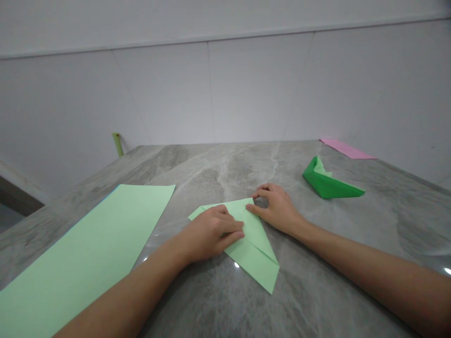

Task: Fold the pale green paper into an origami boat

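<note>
A light green folded paper (254, 253) lies on the grey marble table (317, 281), shaped like a pointed triangle. My left hand (211, 232) rests on its left half, fingers curled and pressed down on the fold. My right hand (276, 206) sits at the paper's far right corner, thumb and curled fingers pinching or pressing that edge. Both hands touch the same sheet.
A flat light green sheet (81, 263) lies at the left. A dark green folded paper boat (329, 183) stands at the right, a pink sheet (347, 149) beyond it by the white wall. A small green object (118, 143) stands at the far left edge.
</note>
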Demonstrator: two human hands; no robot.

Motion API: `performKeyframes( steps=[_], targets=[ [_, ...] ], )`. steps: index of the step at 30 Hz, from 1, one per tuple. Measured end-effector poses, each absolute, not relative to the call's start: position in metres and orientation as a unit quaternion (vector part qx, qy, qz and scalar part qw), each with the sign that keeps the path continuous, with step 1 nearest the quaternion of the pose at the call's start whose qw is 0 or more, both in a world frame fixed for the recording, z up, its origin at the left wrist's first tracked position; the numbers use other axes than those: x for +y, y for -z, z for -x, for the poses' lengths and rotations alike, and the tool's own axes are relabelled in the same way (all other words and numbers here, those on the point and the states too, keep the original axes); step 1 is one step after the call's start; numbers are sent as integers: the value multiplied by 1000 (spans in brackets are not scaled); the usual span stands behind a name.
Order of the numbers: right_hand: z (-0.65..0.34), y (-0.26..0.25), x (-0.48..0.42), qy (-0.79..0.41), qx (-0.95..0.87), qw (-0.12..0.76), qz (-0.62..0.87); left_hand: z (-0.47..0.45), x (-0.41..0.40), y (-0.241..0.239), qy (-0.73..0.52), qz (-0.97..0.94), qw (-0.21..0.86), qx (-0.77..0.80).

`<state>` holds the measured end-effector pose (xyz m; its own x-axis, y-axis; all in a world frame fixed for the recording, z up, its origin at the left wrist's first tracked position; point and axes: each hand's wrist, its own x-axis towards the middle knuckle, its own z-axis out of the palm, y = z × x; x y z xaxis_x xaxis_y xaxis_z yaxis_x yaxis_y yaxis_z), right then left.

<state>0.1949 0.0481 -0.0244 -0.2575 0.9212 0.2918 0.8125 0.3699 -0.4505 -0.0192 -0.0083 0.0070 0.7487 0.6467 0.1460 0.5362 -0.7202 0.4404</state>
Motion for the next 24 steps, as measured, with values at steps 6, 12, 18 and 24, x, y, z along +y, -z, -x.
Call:
performKeyframes(
  steps=[6, 12, 18, 24],
  targets=[
    [-194, 24, 46, -142, -796, 286, 514, 24, -4, 6, -191, -913, 107, 345],
    [-195, 25, 48, -130, -793, 276, 528, 24, -7, 6, -122, -915, 110, 368],
    [-197, 25, 51, -144, -789, 270, 533, 25, -6, 3, -73, -910, 145, 381],
    [-196, 22, 49, -132, -793, 302, 513, 25, -4, 2, -91, -886, 179, 418]
  ],
)
